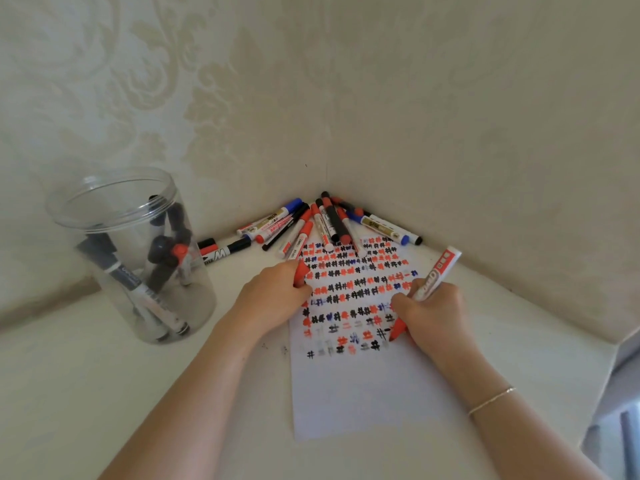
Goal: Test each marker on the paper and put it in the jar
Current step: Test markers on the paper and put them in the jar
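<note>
A white paper (363, 393) lies on the table, its upper half covered with rows of red, black and blue hash marks. My right hand (433, 313) grips a red marker (437, 273), uncapped, with its red tip touching the paper beside the lowest marks. My left hand (273, 299) rests on the paper's left edge and holds the red cap (300, 272). A clear plastic jar (135, 258) stands at the left with several markers inside. A pile of markers (325, 223) lies in the corner beyond the paper.
Patterned walls meet in a corner right behind the marker pile. Two markers (225, 251) lie between the jar and the pile. The table's edge drops off at the far right. A thin bracelet circles my right wrist.
</note>
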A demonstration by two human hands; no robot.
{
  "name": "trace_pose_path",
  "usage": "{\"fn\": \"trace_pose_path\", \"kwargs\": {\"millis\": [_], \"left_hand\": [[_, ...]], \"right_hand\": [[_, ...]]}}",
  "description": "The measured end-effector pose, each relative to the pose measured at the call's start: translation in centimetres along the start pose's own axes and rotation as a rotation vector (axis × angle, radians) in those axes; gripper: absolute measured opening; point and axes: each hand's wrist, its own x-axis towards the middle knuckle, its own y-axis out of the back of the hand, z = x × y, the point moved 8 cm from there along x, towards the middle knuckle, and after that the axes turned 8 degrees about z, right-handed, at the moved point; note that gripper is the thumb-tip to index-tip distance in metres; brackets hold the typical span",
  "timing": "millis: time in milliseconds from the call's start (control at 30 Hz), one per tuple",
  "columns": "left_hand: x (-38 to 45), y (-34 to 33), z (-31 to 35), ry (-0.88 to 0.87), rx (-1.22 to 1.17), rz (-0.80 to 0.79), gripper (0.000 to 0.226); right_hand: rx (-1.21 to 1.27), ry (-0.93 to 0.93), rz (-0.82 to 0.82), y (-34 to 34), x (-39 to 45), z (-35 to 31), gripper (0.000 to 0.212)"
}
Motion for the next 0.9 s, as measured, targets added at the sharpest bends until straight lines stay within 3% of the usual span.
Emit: {"fn": "trace_pose_path", "kwargs": {"millis": [900], "left_hand": [[-0.4, 0.27, 0.17, -0.02, 0.052, 0.053, 0.022]], "right_hand": [[0.012, -0.024, 0.01, 0.03, -0.19, 0.26, 0.036]]}}
